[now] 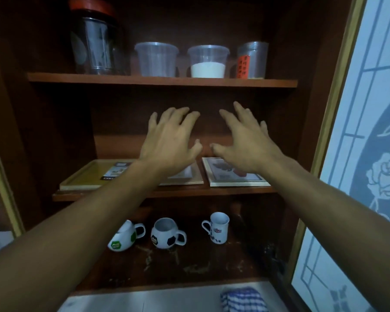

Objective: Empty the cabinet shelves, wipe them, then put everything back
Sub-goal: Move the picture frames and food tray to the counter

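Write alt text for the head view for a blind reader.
The left hand and right hand, both open, reach into a cabinet over trays on the middle shelf. Plastic containers line the top shelf; three mugs sit on the bottom shelf, a checked cloth below.

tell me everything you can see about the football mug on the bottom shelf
The football mug is round and white with black patches, glossy like ceramic, grey inside and seemingly empty. It stands upright on the scuffed bottom shelf, handle toward the tall white mug, with a green-patched mug on its other side. Nothing else touches it.

Head-worn view, close before cabinet (pixel 212 95)
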A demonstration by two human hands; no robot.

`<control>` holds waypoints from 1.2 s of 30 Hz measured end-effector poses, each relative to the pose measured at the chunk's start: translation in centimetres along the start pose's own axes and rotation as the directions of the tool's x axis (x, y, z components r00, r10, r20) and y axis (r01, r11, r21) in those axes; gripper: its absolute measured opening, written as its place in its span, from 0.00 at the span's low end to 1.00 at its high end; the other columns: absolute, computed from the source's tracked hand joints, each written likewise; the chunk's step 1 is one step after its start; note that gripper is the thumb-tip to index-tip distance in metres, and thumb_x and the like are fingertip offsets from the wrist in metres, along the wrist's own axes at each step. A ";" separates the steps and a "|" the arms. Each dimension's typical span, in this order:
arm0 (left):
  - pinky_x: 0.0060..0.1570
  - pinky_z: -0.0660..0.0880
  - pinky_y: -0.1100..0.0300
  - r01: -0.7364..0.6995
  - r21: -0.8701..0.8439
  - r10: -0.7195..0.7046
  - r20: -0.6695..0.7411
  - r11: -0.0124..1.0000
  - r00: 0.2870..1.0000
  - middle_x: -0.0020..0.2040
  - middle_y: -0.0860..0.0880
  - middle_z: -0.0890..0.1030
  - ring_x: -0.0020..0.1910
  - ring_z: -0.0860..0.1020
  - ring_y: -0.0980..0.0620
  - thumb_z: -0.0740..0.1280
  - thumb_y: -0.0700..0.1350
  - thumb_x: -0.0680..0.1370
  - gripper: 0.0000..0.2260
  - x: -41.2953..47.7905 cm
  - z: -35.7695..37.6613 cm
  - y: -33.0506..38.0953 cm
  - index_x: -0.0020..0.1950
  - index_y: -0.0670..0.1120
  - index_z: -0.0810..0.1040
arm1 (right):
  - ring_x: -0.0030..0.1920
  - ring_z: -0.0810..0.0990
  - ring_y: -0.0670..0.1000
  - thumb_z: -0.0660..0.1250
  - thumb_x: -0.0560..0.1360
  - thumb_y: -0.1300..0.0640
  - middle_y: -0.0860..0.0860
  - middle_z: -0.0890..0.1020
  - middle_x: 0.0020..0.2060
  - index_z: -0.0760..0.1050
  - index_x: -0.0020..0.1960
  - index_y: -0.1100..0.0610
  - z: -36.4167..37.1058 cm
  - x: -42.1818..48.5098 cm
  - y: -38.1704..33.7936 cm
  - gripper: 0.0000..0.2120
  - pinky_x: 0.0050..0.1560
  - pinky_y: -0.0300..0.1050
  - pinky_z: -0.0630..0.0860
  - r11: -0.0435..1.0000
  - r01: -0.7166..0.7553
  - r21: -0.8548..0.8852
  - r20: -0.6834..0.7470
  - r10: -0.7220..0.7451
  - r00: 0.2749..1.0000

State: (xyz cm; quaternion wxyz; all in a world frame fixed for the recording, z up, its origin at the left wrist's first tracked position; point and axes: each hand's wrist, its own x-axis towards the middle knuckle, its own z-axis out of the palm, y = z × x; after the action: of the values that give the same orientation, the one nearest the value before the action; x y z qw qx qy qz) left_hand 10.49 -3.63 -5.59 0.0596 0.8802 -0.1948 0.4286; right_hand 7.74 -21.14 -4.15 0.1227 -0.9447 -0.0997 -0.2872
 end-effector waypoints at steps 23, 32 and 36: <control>0.53 0.72 0.50 0.226 0.014 -0.224 0.200 0.974 0.954 0.55 0.41 0.80 0.53 0.76 0.40 0.60 0.53 0.77 0.19 -3.5 10.3 -3.0 0.59 0.42 0.77 | 0.70 0.66 0.60 0.51 0.78 0.33 0.55 0.67 0.71 0.66 0.71 0.54 9.6 0.9 7.3 0.32 0.66 0.61 0.66 0.945 -0.323 -0.041 0.157 0.325 0.933; 0.48 0.76 0.51 0.359 0.035 -0.352 0.308 0.933 0.884 0.52 0.40 0.80 0.49 0.78 0.42 0.57 0.55 0.78 0.20 -3.8 11.1 -3.3 0.52 0.42 0.80 | 0.66 0.70 0.62 0.52 0.78 0.37 0.58 0.69 0.67 0.68 0.71 0.57 10.6 1.2 9.1 0.31 0.65 0.59 0.70 0.885 -0.464 -0.039 0.197 0.462 0.865; 0.48 0.76 0.51 0.393 0.008 -0.371 0.342 0.920 0.863 0.51 0.40 0.80 0.49 0.77 0.42 0.56 0.55 0.78 0.20 -4.0 11.0 -3.4 0.51 0.42 0.79 | 0.62 0.74 0.62 0.54 0.77 0.39 0.60 0.74 0.63 0.73 0.66 0.58 10.7 0.9 9.0 0.28 0.62 0.57 0.73 0.871 -0.487 -0.067 0.185 0.490 0.852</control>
State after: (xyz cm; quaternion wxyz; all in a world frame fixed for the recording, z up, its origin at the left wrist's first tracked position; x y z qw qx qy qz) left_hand 17.64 -2.32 -15.34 0.1363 0.9592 -0.0371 0.2450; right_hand 16.40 -26.47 -13.84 0.1727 -0.9637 0.1343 -0.1531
